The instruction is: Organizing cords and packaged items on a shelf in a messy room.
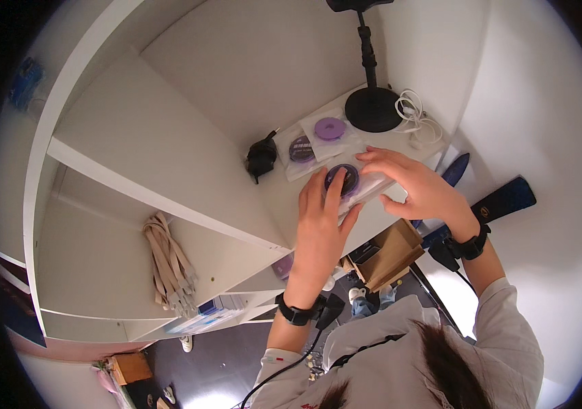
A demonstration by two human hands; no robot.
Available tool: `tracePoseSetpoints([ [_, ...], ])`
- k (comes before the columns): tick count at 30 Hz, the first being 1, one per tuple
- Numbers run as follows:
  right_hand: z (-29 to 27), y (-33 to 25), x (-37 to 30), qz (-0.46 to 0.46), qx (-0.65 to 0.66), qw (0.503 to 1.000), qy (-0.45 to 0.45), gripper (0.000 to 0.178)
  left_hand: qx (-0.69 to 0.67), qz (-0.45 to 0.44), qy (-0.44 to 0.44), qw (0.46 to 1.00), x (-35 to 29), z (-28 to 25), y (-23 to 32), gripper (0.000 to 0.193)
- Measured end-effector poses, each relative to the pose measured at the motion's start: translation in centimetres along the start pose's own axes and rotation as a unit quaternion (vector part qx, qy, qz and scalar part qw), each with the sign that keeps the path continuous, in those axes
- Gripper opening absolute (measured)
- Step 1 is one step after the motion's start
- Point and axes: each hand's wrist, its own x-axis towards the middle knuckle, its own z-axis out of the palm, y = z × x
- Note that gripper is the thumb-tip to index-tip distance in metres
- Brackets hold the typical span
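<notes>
A dark round disc with a purple rim [342,179], in a clear plastic bag, is at the front of the white shelf top [284,204]. My left hand [319,215] holds this bagged disc, with fingers laid over it and the thumb at its near edge. At the bag's right side is my right hand [417,184], its fingers stretched out and its thumb apart. Just behind lie two more bagged discs: a plain purple one [330,129] and a dark-faced one [301,149], their bags overlapping. What lies under my palms is hidden.
A black stand with a round base [372,110] is at the back, beside a coiled white cable [417,116]. Left of the bags sits a black adapter [261,158]. Beige straps [167,262] lie in a lower compartment. An open cardboard box [390,255] is below the shelf.
</notes>
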Motion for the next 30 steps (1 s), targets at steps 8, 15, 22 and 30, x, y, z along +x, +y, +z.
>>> tracePoseSetpoints([
  [8,0.4,0.3,1.2,-0.025,-0.078,0.997,-0.004,0.056,-0.019,-0.012,-0.017,1.000,0.9,-0.4,0.4,0.063],
  [15,-0.1,0.0,-0.5,-0.036,-0.184,0.982,-0.020,0.058,-0.006,0.013,-0.063,0.998,0.5,-0.8,0.7,0.066],
  [22,-1.1,0.4,0.0,-0.070,-0.157,0.984,0.052,0.054,-0.020,0.009,-0.031,0.999,1.3,-1.1,1.4,0.047],
  [30,-0.9,-0.3,1.4,-0.100,-0.191,0.975,0.061,0.039,0.174,0.001,0.011,0.985,2.0,-1.4,2.8,0.048],
])
